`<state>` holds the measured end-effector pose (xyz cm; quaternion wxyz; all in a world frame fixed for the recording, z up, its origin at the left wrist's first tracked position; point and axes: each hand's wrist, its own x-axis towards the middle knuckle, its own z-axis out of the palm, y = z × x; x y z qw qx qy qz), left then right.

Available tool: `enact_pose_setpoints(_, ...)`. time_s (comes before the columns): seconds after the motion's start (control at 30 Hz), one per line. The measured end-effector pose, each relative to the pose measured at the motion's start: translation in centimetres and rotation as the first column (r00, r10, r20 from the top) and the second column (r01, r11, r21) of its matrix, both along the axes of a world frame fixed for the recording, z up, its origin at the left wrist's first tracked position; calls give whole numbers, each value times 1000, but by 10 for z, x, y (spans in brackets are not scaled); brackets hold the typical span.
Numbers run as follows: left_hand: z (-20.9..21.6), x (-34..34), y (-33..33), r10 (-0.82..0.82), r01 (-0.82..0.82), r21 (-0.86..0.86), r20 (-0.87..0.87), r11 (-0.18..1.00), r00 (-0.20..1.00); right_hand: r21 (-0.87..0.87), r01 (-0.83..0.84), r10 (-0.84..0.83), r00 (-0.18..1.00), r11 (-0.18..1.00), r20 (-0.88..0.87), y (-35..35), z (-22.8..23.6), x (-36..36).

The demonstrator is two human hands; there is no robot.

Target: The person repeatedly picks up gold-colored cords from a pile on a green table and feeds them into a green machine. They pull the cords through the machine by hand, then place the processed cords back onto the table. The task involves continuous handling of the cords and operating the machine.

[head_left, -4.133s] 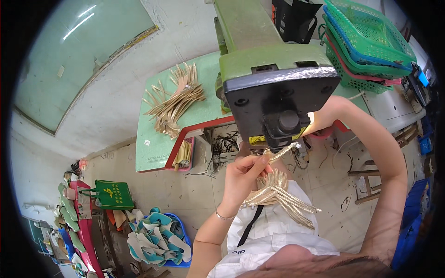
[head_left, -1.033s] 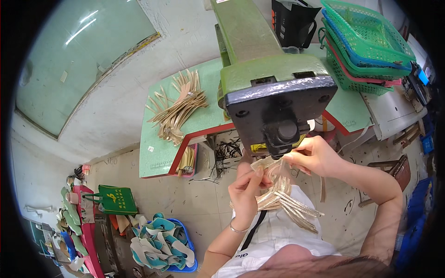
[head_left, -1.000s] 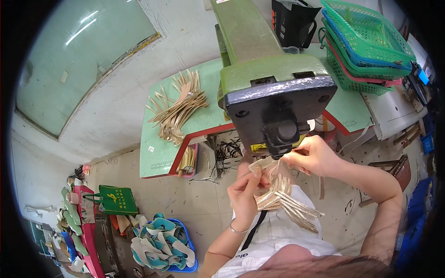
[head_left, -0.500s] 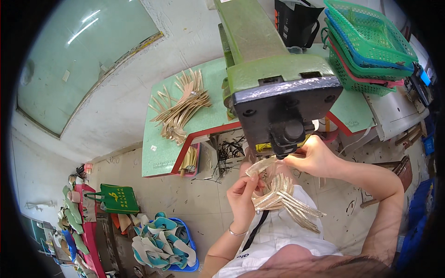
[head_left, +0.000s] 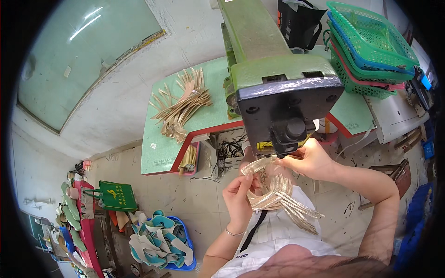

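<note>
A glittery gold strap piece (head_left: 256, 165) stretches between my hands, just under the black head of the green machine (head_left: 287, 99). My left hand (head_left: 238, 197) pinches its left end between thumb and fingers. At the other end, right by the machine's black lower tip (head_left: 286, 147), my right hand (head_left: 315, 160) has its fingers closed on the strap; the tip and fingers partly hide that end. A bundle of gold straps (head_left: 282, 197) lies across my lap below the hands, fanning out to the right.
On the green table (head_left: 160, 153) lies another pile of gold straps (head_left: 185, 104). Stacked plastic baskets (head_left: 375, 41) and a black bag (head_left: 299, 23) stand at the back right. A blue tub (head_left: 189, 231) of teal and grey pieces and a green bag (head_left: 117, 197) are on the left.
Both hands keep hold of the strap. My left hand has shifted slightly left, and my right fingers have moved a little along the strap beside the machine's tip.
</note>
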<state>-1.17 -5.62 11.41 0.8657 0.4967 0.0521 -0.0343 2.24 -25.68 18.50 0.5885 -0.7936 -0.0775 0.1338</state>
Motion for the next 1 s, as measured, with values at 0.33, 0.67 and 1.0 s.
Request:
enact_pose_setpoints(0.33, 11, 38, 0, -261, -11, 635, 334, 772, 906, -254, -13, 128, 888, 967, 441, 3, 16, 14)
enact_pose_setpoints(0.67, 25, 42, 2, -461, 438, 310, 0, 844, 888, -563, -483, 372, 876, 670, -308, -48, 59, 42)
enact_pose_setpoints(1.0, 13, 14, 14, -203, 211, 143, -67, 967, 977, 204, 37, 56, 900, 978, -432, -51, 14, 26)
